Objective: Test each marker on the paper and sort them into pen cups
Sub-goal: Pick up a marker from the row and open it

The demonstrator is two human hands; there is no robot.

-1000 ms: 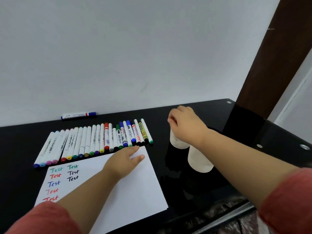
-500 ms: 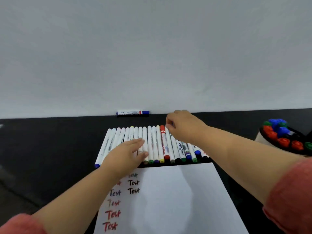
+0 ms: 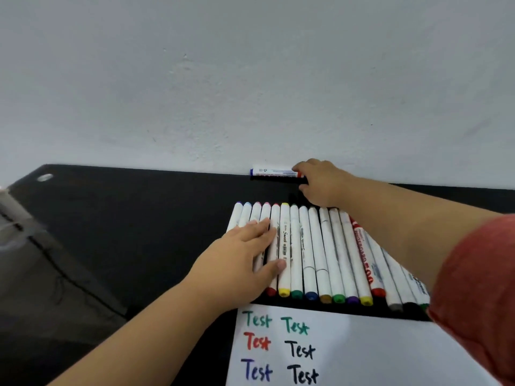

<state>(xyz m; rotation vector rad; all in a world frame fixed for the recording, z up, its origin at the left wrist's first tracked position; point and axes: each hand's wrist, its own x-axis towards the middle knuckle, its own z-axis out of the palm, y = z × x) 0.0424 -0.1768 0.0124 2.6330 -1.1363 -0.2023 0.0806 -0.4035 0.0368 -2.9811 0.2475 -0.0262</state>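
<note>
Table (image 3: 139, 218), centre and left of frame: black, smooth, glossy finish. Wall (image 3: 250, 79), upper frame: pale, matt, faintly rough painted surface with small pits. Row of markers (image 3: 315, 252), centre: white smooth plastic barrels, printed lettering, coloured plastic caps. Single marker (image 3: 271, 171) at upper centre: same white plastic. Paper (image 3: 348, 352), lower right: white, matt, inked. Sleeve (image 3: 479, 288), right edge: red cloth, soft matt weave.

Marker row (image 3: 315, 252) flat behind test-marked paper (image 3: 362, 355)
</note>
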